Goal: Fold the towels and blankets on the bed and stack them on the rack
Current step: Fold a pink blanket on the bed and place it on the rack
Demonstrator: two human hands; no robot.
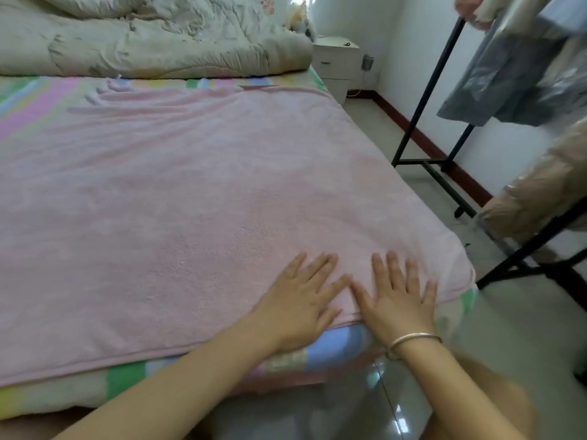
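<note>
Both my hands lie flat and spread, gripping nothing: my left hand (298, 300) and right hand (397, 300) press palm-down, thumbs nearly touching, on the large pale pink fleecy blanket (190, 201). Its near hem runs under my palms. The near right corner sits just beyond my right little finger, so my right hand is the nearer one to it. From my fingers (394, 268) the blanket spreads far ahead and well off to my left, where the hem leaves the view, so I cannot tell which way its long axis runs. It looks smoothed and not yet folded; I judge the next move is taking the hem or corner and carrying it away from me.

Beneath it is the pastel striped bed sheet (127, 379), showing just below my wrists. Far ahead of my fingertips lies a rumpled cream quilt (143, 36). Well off to my right, across the pale tiled floor (508, 360), stands the black metal rack (425, 100), hung with clothes in plastic covers.
</note>
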